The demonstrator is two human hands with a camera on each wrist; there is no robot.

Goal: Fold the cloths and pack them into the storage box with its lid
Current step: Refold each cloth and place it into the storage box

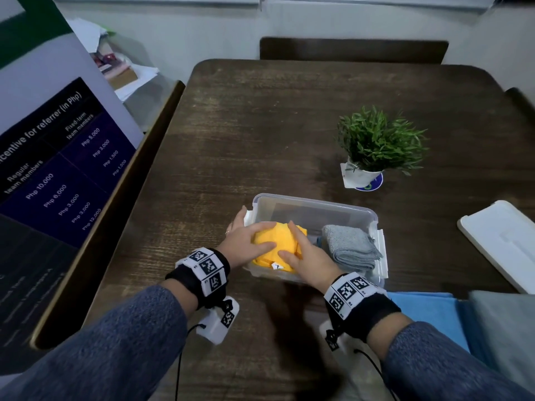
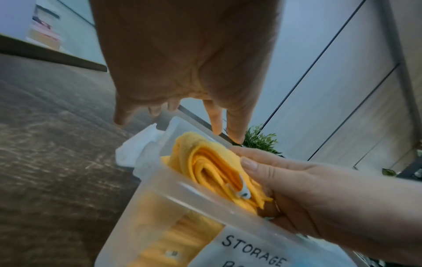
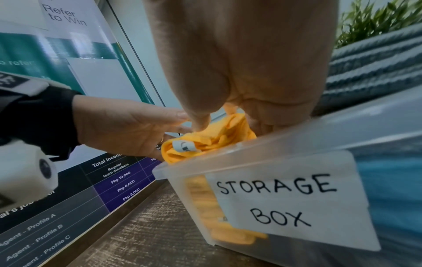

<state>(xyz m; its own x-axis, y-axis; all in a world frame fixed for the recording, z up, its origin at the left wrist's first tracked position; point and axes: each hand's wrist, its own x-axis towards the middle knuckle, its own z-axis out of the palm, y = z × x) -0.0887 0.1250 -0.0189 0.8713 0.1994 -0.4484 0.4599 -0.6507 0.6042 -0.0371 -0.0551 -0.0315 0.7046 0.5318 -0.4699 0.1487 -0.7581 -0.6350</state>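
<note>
Now both hands [image 1: 275,250] on yellow cloth [image 1: 285,237]

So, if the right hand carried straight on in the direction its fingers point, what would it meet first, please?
Probably the far wall of the storage box. The right hand lies on the yellow cloth, fingers pointing away across the open box. Depth is hard to judge here.
</note>
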